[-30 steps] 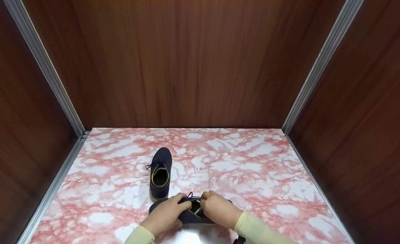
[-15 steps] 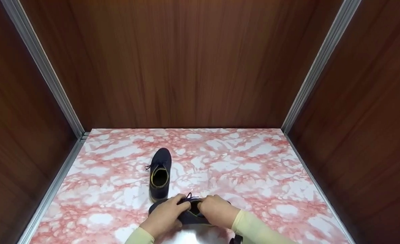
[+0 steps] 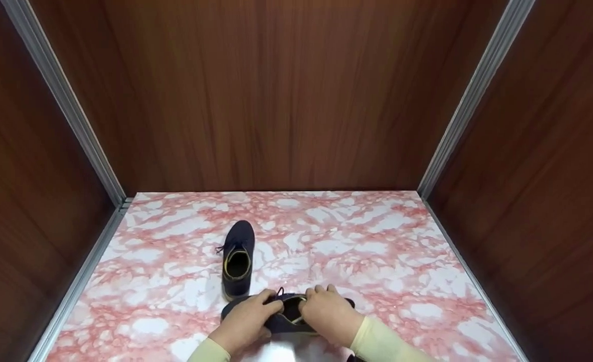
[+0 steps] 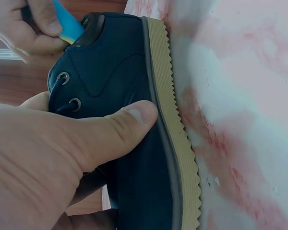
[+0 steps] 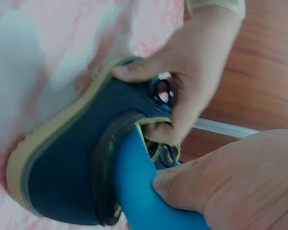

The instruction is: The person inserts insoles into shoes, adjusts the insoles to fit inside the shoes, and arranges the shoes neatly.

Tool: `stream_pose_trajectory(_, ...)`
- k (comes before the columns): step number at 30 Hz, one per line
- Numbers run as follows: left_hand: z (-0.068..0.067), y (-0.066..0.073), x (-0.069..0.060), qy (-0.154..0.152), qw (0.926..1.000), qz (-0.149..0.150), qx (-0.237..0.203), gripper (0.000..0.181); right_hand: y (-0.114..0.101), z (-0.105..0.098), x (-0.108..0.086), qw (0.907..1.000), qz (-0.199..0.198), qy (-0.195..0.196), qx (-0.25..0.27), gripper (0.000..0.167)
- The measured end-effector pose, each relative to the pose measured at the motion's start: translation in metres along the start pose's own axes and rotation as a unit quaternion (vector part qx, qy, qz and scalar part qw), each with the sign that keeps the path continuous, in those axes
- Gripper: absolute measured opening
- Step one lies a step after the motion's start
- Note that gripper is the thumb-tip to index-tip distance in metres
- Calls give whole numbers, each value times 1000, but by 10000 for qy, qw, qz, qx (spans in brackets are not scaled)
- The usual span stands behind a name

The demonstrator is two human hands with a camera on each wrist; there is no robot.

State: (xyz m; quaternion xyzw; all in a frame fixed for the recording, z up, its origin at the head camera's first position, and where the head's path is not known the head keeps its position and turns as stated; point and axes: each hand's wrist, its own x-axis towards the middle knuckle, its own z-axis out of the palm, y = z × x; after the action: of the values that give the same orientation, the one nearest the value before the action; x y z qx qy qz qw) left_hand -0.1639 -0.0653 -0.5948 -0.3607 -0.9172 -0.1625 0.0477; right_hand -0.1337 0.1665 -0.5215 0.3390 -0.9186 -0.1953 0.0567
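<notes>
A dark navy lace-up shoe (image 3: 282, 326) with a tan sole lies crosswise at the near edge, toe to the left. My left hand (image 3: 246, 319) grips its front, thumb (image 4: 134, 117) along the side above the ridged sole and a finger curled into the opening beside the laces. At the heel end, my right hand (image 3: 331, 314) pinches a blue insole (image 5: 134, 177) with a yellow edge. That insole is bent and sits partly in the shoe's opening; its inner end is hidden. From the head view the right hand covers much of the heel.
The matching navy shoe (image 3: 239, 234) stands upright just behind, toe pointing away, its heel close to the held shoe's toe. Both are on a red-and-white marbled surface (image 3: 376, 256). Brown wood panels (image 3: 276, 100) enclose the back and sides.
My right hand dips left toward the shoe's opening, then shifts back right with its fingers lifted higher. More of the opening shows now. The left hand keeps its hold; the other shoe stays put.
</notes>
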Motion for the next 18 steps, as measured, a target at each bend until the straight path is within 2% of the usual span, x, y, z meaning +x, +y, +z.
stream_pose_trajectory(5, 0, -2, 0, 21, 10000, 20, 48, 55, 6, 2, 0, 9995, 89, -288, 133, 22)
stream_pose_trajectory(11, 1, 1, 0, -26, 10000, -44, 8, 54, 12, 12, 1, 9987, 142, -236, 428, 42)
stream_pose_trajectory(15, 2, 1, 0, -13, 10000, -6, -3, 54, 19, 17, 4, 9947, 21, 9, 1024, 26)
stream_pose_trajectory(18, 2, -1, 0, 8, 10000, 40, 2, 54, 23, 23, 5, 9888, -102, 390, 1440, 11)
